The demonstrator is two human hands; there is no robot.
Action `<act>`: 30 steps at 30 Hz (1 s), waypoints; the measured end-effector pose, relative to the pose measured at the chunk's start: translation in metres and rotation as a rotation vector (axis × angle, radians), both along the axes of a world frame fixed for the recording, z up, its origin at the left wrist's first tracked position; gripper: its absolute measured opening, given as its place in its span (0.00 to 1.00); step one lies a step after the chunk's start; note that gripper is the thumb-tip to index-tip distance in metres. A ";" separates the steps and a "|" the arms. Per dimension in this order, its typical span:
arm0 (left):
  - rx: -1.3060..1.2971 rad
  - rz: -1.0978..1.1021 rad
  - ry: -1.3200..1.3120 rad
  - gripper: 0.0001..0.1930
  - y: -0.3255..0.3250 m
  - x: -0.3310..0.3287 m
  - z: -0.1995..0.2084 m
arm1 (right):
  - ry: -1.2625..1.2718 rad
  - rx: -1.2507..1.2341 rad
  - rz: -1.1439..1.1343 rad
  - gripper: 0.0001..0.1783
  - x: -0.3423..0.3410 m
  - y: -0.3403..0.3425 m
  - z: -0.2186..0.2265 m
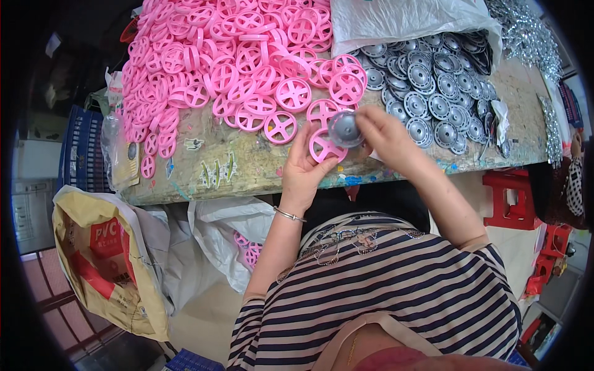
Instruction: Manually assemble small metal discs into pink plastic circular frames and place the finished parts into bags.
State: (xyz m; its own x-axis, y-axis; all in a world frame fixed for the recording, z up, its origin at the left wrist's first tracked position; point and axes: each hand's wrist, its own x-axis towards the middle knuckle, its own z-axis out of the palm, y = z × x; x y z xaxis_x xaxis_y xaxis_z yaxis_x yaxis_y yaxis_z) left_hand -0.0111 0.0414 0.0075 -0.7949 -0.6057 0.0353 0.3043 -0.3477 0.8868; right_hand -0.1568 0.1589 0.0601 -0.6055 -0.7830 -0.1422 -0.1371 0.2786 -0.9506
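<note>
My left hand (301, 164) grips a pink plastic wheel ring (322, 148) with crossed spokes, fingers round its left side. In my right hand (385, 137) is a grey plastic wheel cover (344, 129), pinched at its right edge. The cover overlaps the upper right of the ring; I cannot tell whether the two touch. Beyond my hands a big heap of pink wheel rings (292, 94) spreads over the table. Many more grey wheel covers (439, 106) lie piled to the right, partly under a white plastic bag (414, 25).
The worn, paint-spotted table (247, 179) ends just before my body. An open woven sack (154, 290) stands at the left, beside a white bag (213, 247) with pink pieces. Red stools (510, 201) are at the right. Silver tinsel (532, 37) lies at the far right.
</note>
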 end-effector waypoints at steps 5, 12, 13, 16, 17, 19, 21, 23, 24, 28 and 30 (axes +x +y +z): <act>0.044 -0.149 -0.087 0.33 -0.004 0.002 -0.009 | 0.682 -0.193 -0.007 0.14 0.021 -0.009 -0.045; 0.032 -0.150 -0.075 0.26 -0.005 0.005 -0.007 | 0.477 -0.231 -0.131 0.19 0.030 -0.014 -0.043; 0.034 -0.151 -0.074 0.26 -0.005 0.007 -0.008 | 0.220 -0.209 -0.040 0.18 0.027 -0.013 -0.046; -0.005 -0.120 -0.217 0.20 -0.007 0.011 -0.013 | -0.027 -0.129 0.072 0.17 0.026 -0.010 -0.041; -0.008 -0.095 -0.182 0.18 -0.007 0.011 -0.013 | -0.018 -0.075 0.097 0.16 0.027 -0.009 -0.036; -0.012 -0.072 -0.145 0.16 -0.005 0.010 -0.013 | 0.009 -0.067 0.094 0.16 0.032 -0.010 -0.033; -0.104 -0.020 -0.162 0.15 -0.002 0.011 -0.014 | 0.039 -0.063 0.088 0.16 0.034 -0.009 -0.032; -0.117 -0.023 -0.179 0.15 0.000 0.011 -0.011 | -0.070 -0.077 0.057 0.14 0.036 -0.005 -0.031; -0.128 -0.025 -0.200 0.14 0.001 0.013 -0.010 | -0.068 -0.080 0.060 0.14 0.037 -0.003 -0.030; -0.323 0.122 -0.318 0.14 0.001 0.037 -0.006 | -0.143 -0.076 0.015 0.14 0.031 -0.002 -0.022; -0.277 0.246 -0.354 0.13 -0.001 0.068 0.001 | -0.029 0.002 -0.040 0.19 0.019 -0.004 -0.014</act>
State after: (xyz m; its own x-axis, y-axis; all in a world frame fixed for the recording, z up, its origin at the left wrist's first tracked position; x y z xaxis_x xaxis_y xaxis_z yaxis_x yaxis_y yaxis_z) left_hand 0.0568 0.0404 0.0087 -0.6224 -0.7823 -0.0246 0.0118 -0.0409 0.9991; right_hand -0.1379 0.1545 0.0457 -0.6319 -0.7579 -0.1619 -0.0983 0.2856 -0.9533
